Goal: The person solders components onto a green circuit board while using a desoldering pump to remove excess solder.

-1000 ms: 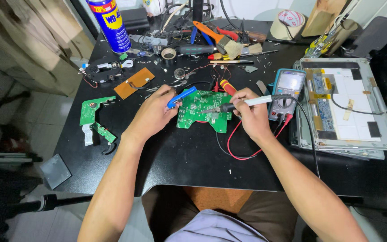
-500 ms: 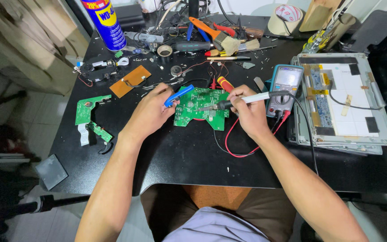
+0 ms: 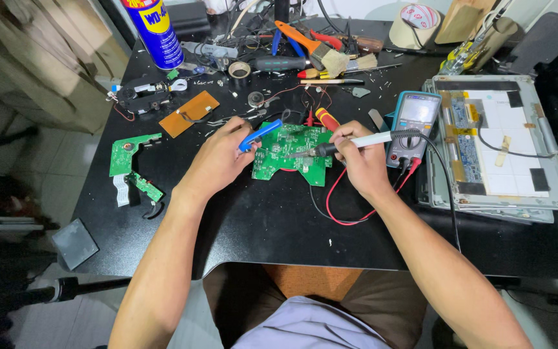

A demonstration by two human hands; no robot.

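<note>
Your green board (image 3: pixel 292 155) lies flat on the black table (image 3: pixel 266 226), dead centre between your two hands, its long axis running roughly from 9 to 3 o'clock. Your right hand (image 3: pixel 363 158) sits just off the board's 3 o'clock edge, fingers pinched pen-fashion round the white iron (image 3: pixel 356 142). The iron's long axis points toward 9 o'clock, and its tip rests over the middle of the board. Your left hand (image 3: pixel 217 161) rests at the board's 9 o'clock edge, fingers curled round a blue tool (image 3: pixel 259 134) that slants toward 2 o'clock, its end over the board's upper left corner. Both hands are about equally near, closing in from opposite sides. The meter (image 3: pixel 414 126) stands just beyond your right hand at 3 o'clock, its red lead (image 3: pixel 343 207) looping under that wrist.
</note>
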